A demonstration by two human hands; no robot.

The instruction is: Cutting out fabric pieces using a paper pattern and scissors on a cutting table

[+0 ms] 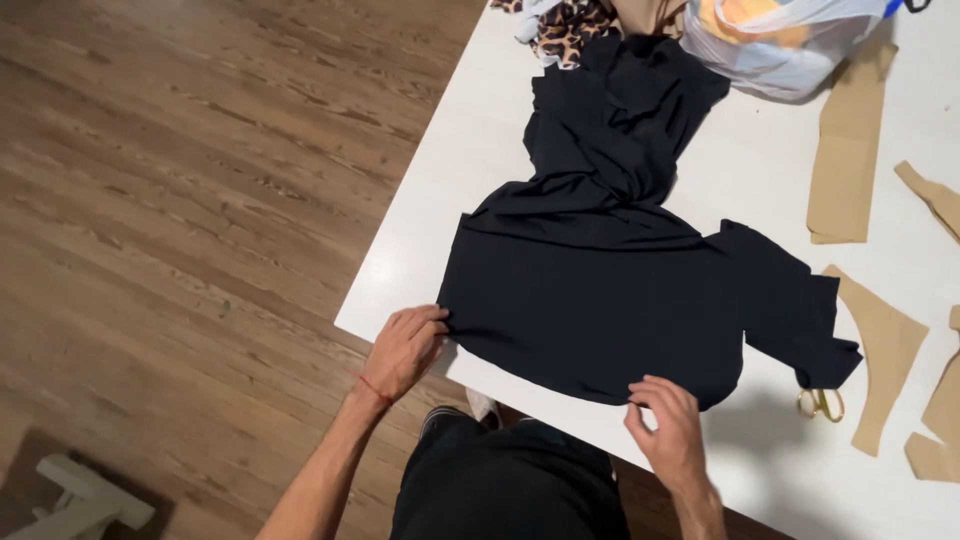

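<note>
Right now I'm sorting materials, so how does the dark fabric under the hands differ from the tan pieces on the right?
The dark fabric is one large navy-black sheet, rumpled and bunched at its far end; the tan pieces are several small, flat cut shapes lying apart. The left hand and right hand touch only the dark fabric. Both lie on the white table.
</note>
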